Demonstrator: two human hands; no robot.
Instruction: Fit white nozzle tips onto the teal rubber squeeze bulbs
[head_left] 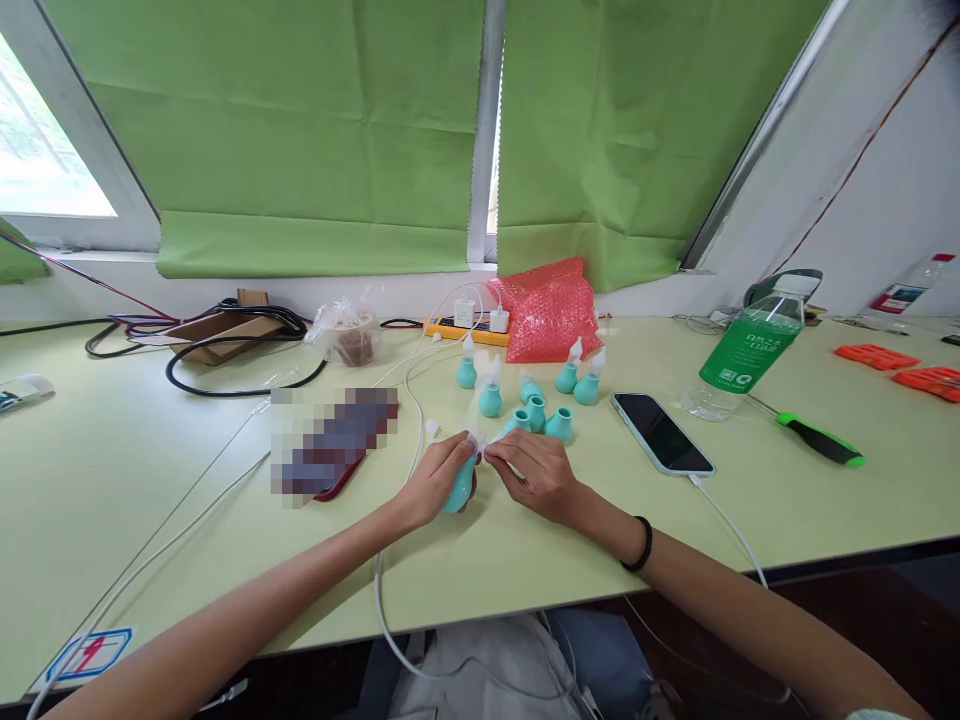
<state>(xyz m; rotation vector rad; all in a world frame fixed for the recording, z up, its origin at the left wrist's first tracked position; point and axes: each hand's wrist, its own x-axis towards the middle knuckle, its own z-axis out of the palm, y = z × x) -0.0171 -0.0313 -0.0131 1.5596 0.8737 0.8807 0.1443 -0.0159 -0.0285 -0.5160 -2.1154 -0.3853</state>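
My left hand [429, 482] is closed around a teal squeeze bulb [459, 488], its neck tilted up and away from me. At the neck, my right hand [541, 474] pinches the translucent nozzle tip [478, 440]; the fingers partly hide where tip and bulb meet. Just beyond my hands stand several teal bulbs without tips, one an open-necked bulb [559, 425]. Farther back are several bulbs fitted with pale pointed tips, among them a tipped bulb [588, 386]. A loose white tip [432, 429] lies beside my left hand.
A phone with a pixelated screen [330, 450] lies left, a charging phone [664, 432] right. Behind are a power strip [442, 329] and red bubble wrap [547, 315]. A green-labelled bottle [750, 350] and screwdriver [821, 440] are at right. A white cable [379, 600] crosses the table's front edge.
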